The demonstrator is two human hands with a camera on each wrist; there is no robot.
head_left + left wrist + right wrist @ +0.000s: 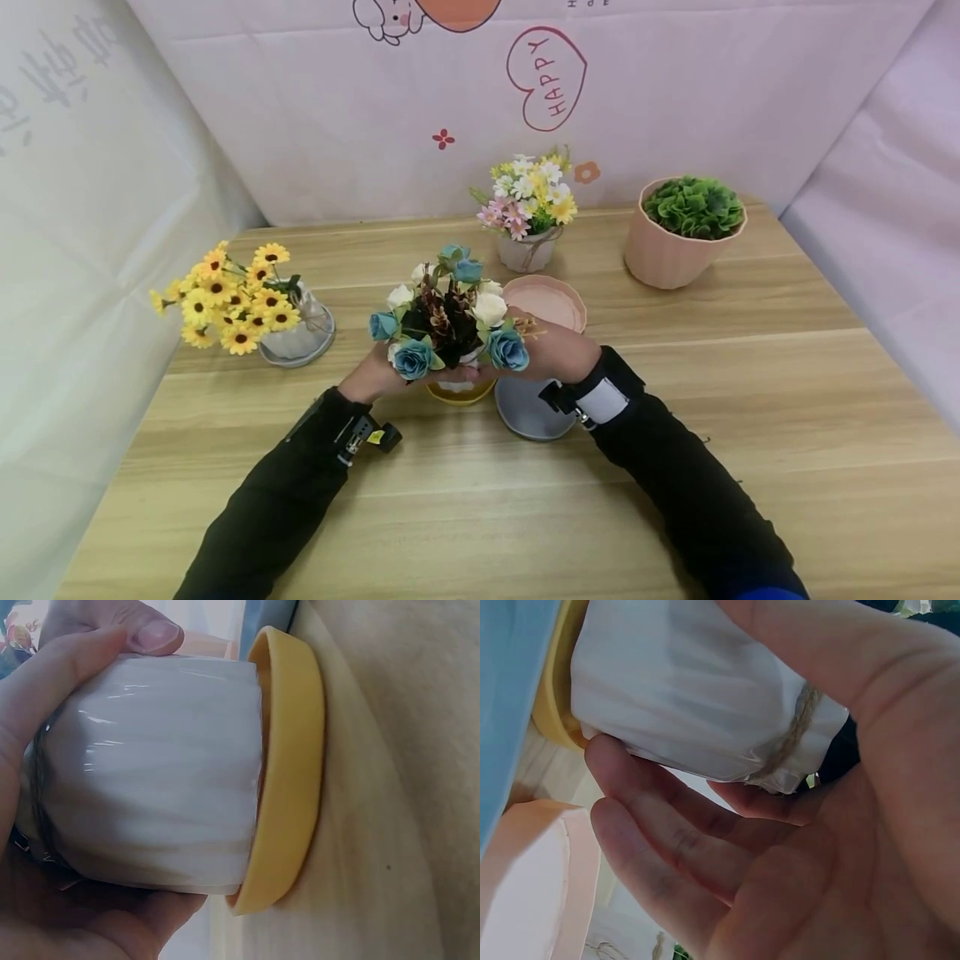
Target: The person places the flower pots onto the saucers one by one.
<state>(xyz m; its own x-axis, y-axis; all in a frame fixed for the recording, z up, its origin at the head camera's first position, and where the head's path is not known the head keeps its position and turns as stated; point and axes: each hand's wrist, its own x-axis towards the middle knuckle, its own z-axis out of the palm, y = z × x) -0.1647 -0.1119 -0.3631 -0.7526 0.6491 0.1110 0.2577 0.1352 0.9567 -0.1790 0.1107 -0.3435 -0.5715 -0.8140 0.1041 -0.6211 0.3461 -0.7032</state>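
A white flowerpot (165, 772) with a twine band (795, 735) round it bears blue and white artificial roses (414, 360). My left hand (378, 375) grips the pot from the left, its thumb and fingers on opposite sides in the left wrist view. From the right, my right hand (558, 348) holds the same pot between thumb and curled fingers. The pot's base is at the yellow saucer (292, 780), within its rim. In the head view, the flowers hide most of the pot and many fingers.
A grey-blue saucer (534, 417) lies beside the yellow one, with a pink saucer (543, 300) behind. Potted sunflowers (217, 290) stand left on a grey saucer (326, 342). Farther back are potted daisies (528, 196) and a pink pot (667, 250) with a green plant.
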